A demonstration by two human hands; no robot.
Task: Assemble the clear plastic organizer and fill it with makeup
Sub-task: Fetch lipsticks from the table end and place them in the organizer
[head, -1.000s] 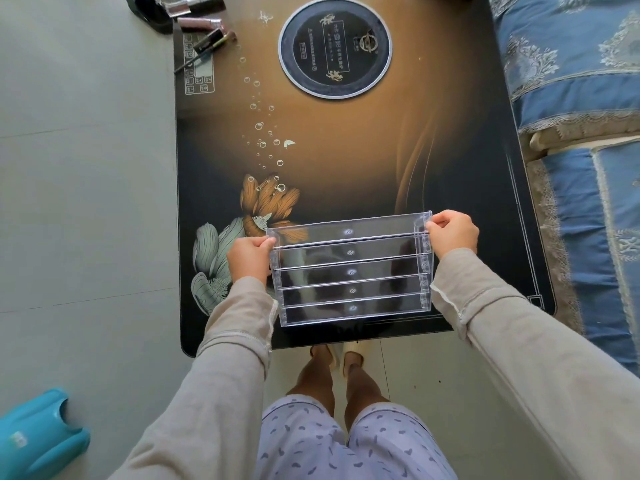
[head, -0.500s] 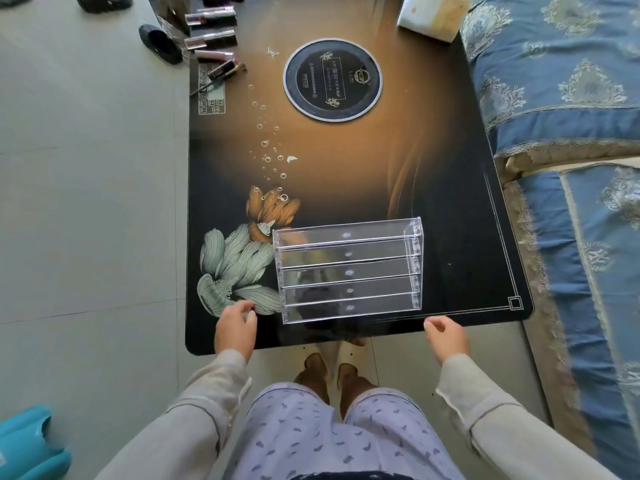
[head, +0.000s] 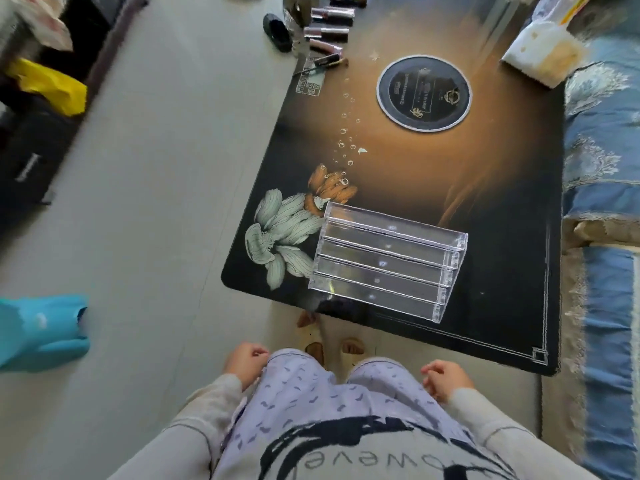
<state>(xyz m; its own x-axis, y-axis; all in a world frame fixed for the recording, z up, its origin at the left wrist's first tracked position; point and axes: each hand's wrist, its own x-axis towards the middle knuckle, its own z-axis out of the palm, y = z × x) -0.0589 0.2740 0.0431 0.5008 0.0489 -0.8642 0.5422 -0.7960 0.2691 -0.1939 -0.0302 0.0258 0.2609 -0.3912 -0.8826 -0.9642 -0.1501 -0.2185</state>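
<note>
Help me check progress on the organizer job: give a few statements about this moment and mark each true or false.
1. The clear organizer stands on the table with no hand touching it. True.
2. The organizer's tiers hold lipsticks. False: the tiers are empty, and the makeup lies at the table's far left corner.
3. The left hand grips the organizer's side. False: it hangs beside the person's thigh, holding nothing.
4. The right hand holds nothing. True.
5. A round dark disc lies on the table beyond the organizer. True.
</note>
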